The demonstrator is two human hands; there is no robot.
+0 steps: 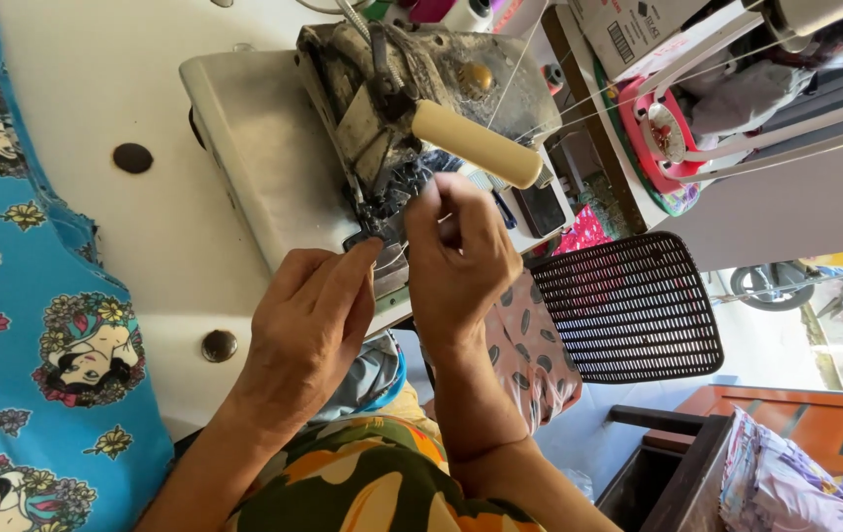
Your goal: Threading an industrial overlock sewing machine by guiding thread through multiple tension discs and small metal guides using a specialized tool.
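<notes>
Fabric (37,325), one blue printed sheet, drapes the white counter (97,89), which shows two dark round knobs. One worn metal sewing machine (382,99) carries a cream cylinder. Left hand (308,330) pinches dark cloth (382,219) at the needle; right hand (461,256) pinches closed beside it. One black mesh basket (633,305); one cardboard box (633,30) top right.

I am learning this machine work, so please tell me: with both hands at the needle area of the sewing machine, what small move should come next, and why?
Probably draw the pinched fingertips of the right hand slowly away from the presser foot area. They are closed as if on a fine thread, which is too thin to see, while the left hand rests its fingertips at the foot, steadying things on the sewing machine.
</notes>
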